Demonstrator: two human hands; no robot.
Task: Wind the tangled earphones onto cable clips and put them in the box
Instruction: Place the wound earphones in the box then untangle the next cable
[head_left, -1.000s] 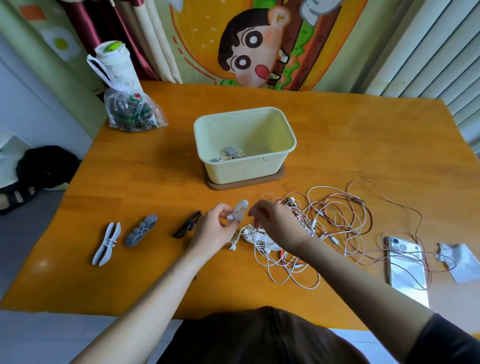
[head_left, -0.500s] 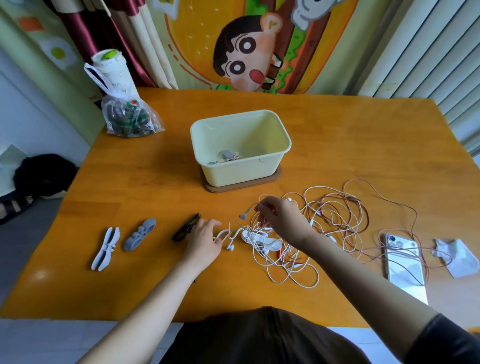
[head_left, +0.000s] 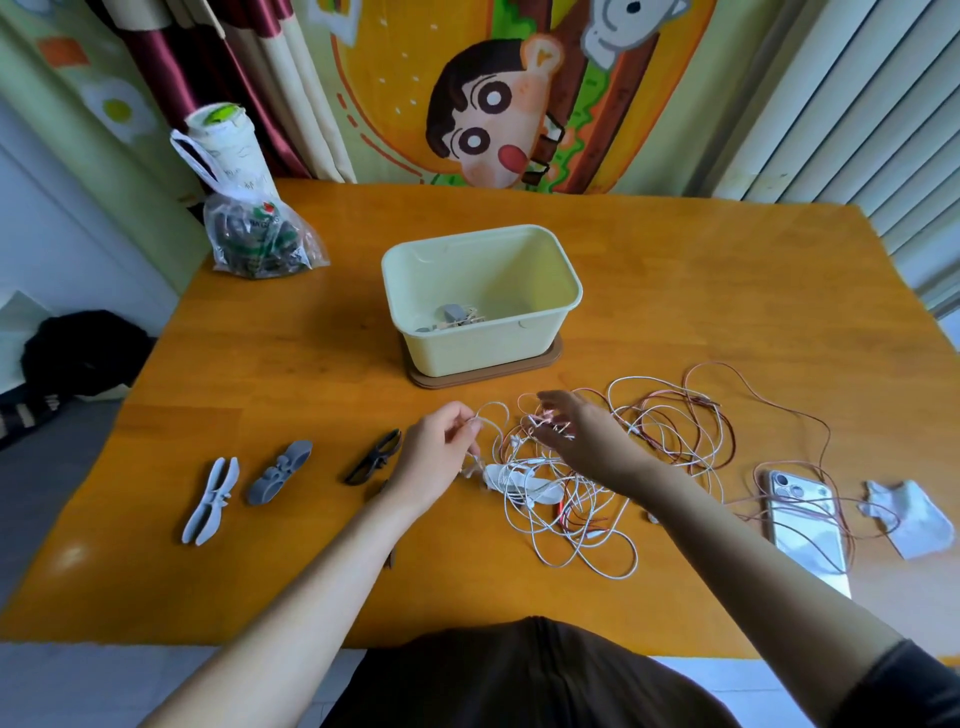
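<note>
— Where are the earphones (head_left: 582, 512) in the head view?

— They lie as a loose tangle of white and reddish cable on the counter (head_left: 675, 291), in front of the box (head_left: 483, 348) and a little to its right. Some reddish strands run over a phone (head_left: 805, 525).

— And the hands?

— The left hand (head_left: 436, 452) pinches one white strand at the left edge of the tangle. The right hand (head_left: 587, 441) is over the tangle with the fingers spread (they are blurred, so I cannot tell if they hold a strand).

— And the clips?

— A white clip (head_left: 519, 480) lies inside the tangle, between the hands. Three more lie apart to the left: a black clip (head_left: 374, 457) just beside the left hand, then a grey clip (head_left: 279, 472), then a pale clip (head_left: 210, 499).

— Is something in the box?

— Yes, one wound set (head_left: 454, 317) lies on its bottom.
</note>
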